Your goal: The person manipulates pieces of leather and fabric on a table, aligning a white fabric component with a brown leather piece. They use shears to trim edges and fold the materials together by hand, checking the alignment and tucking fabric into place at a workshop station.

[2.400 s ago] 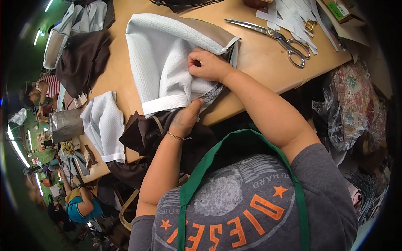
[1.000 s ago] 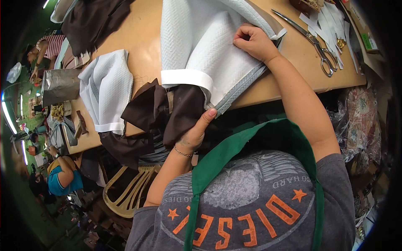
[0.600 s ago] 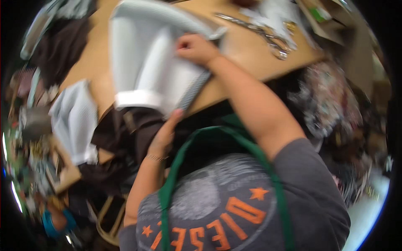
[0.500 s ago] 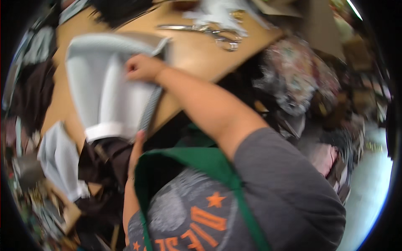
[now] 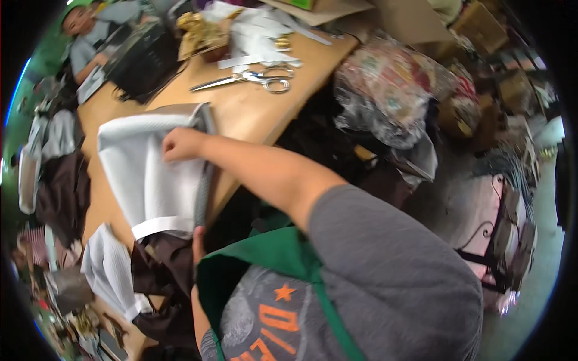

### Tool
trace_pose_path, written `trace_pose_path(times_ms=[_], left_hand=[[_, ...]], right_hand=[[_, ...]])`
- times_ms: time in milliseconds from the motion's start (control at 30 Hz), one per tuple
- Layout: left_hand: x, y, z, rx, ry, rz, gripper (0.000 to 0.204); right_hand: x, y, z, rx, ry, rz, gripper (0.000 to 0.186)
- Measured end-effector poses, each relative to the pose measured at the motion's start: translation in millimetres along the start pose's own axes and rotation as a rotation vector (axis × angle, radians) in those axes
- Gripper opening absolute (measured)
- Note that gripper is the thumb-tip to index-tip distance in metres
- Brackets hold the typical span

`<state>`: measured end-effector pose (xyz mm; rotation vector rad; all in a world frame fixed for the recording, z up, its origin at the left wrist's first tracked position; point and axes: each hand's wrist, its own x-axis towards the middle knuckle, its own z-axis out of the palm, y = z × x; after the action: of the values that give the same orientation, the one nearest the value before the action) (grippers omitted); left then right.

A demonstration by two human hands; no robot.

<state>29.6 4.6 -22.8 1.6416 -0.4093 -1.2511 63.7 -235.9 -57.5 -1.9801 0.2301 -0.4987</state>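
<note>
A white textured cloth piece (image 5: 135, 156) spreads over the near edge of the wooden table, its upper part folded over and a smooth white band (image 5: 161, 227) along its lower end. Dark brown cloth (image 5: 171, 259) hangs below that band. My right hand (image 5: 182, 145) is closed in a fist against the upper part of the white cloth; what its fingers hold is hidden. At the cloth's lower right edge is my left hand (image 5: 199, 237), with its thumb showing along the edge and the other fingers out of sight behind.
Silver scissors (image 5: 247, 78) lie on the table (image 5: 265, 117) beyond the cloth, near white scraps (image 5: 259, 30). Another white-and-brown cloth piece (image 5: 111, 265) hangs at the left. A dark bag (image 5: 144, 57) and a person (image 5: 90, 54) are at the far left. A plastic-wrapped bundle (image 5: 391, 78) stands at the right.
The view has shifted, so the table and scissors sit lower and more to the left, and the person has come into sight. Both hands keep about the same places on the cloth.
</note>
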Motion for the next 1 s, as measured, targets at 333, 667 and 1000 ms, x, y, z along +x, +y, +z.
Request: trace_pose_path(times_ms=[333,667,1000], left_hand=[[-65.2,-55.0,-16.2,0.559,-0.479,0.252,0.052],[-115.6,-27.8,-60.5,0.162,-0.798,0.442,0.054],[-1.4,-47.4,-231.6,1.492,1.125,0.241,0.065]], right_hand=[[-174.1,-47.1,-52.9,0.281,0.121,0.947,0.044],[-168.1,-96.4,-69.9,0.718,0.413,0.471,0.038],[-418.1,-238.8,-289.7,-0.473,1.410,0.205,0.049]])
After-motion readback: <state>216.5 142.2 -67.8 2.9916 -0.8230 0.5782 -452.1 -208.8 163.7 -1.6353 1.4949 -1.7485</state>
